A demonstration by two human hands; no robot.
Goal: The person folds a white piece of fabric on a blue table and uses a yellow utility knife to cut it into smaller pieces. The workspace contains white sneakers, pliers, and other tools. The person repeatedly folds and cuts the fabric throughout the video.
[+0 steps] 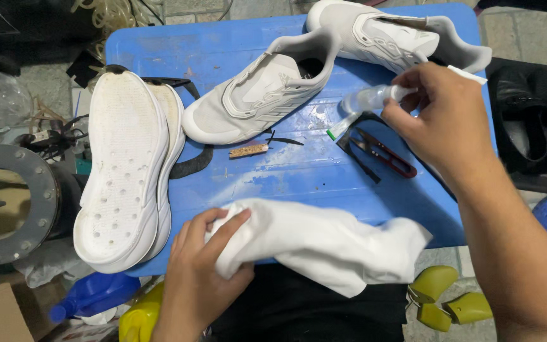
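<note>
the left hand (201, 272) bunches a white cloth (324, 244) at the near edge of the blue surface (324, 183), fingers clenched into its folds. the right hand (441, 117) grips a small clear bottle (368, 98), tipped sideways above red-handled snips (384, 152). to do this well, it seems best to keep the nozzle low over the cloth and the cloth drawn taut, so nothing spills. two upturned white soles (128, 164) overhang the left edge, and two white sneaker uppers (267, 95) fill the far side. open room lies mid-surface, between cloth and uppers, apart from a small cork-like strip (248, 151).
</note>
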